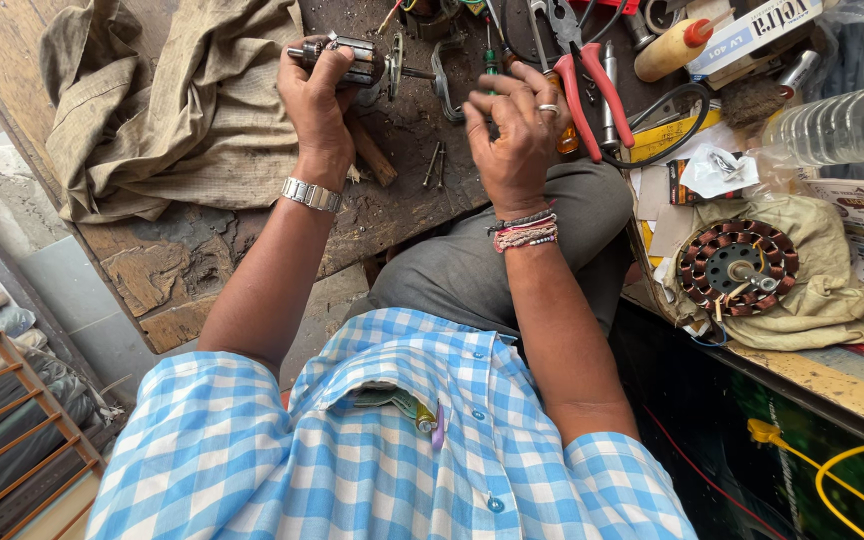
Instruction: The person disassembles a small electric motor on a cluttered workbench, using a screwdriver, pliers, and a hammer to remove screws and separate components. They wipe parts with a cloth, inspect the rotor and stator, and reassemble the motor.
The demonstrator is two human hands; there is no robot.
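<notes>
Here the left hand [318,100] is closed around a small motor rotor [344,58], gripping its ribbed metal body from below so that the shaft end pokes out to the left past the thumb. A metal watch [311,194] sits on that wrist. The right hand [514,130] holds nothing: its fingers are loosely spread and blurred, raised just right of the rotor and apart from it, with a ring [547,108] on one finger and threads and beads [525,231] round the wrist.

Under both hands lies a worn, dirty wooden bench [172,270]. Two bolts [434,163] lie on it between the hands, and a short wooden stick [373,155] lies just beside the left wrist. A crumpled khaki cloth [167,100] covers the bench's left part. Behind the right hand lie red-handled pliers [585,85], with an orange-handled screwdriver [564,135] partly hidden by the fingers.

Further right, a round copper-wound stator [737,267] rests on another khaki cloth [832,290], well apart from the hands. A clear plastic bottle [832,125] lies beyond it, and a small bottle with a red nozzle [674,46] lies near the top edge.
</notes>
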